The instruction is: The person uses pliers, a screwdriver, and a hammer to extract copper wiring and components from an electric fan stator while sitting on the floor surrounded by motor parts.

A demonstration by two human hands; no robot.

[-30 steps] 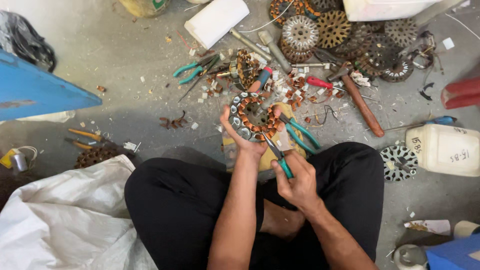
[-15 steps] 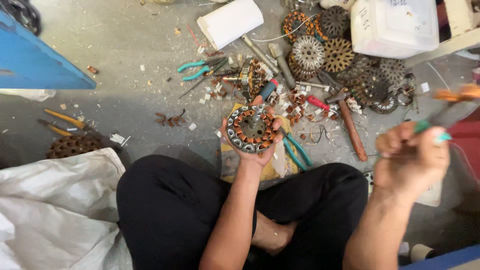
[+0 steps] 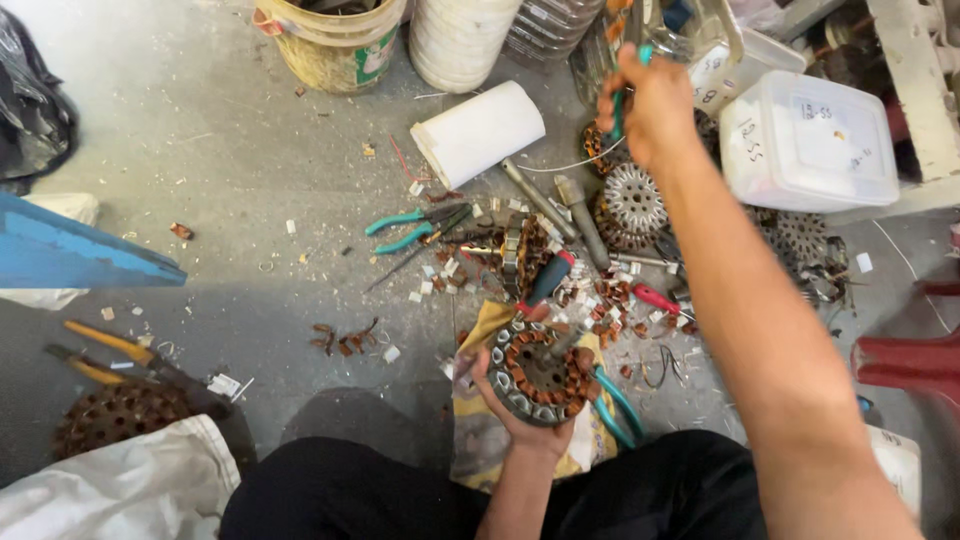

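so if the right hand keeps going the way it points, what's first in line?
Likely the clear plastic container just beyond the right hand, which holds a teal-handled tool. Depth is unclear, so it may pass above it.

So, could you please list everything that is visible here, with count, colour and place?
stator: one, copper and silver, held above yellow cloth
teal pliers: one, floor centre
teal-handled tool: one, raised at top
yellow-handled pliers: one pair, floor left
white roll: one, top centre
bucket: one, yellowish, top
white box: one, top right
white sack: one, bottom left
left hand: cups the stator from below
right hand: raised, fingers closed on the teal-handled tool
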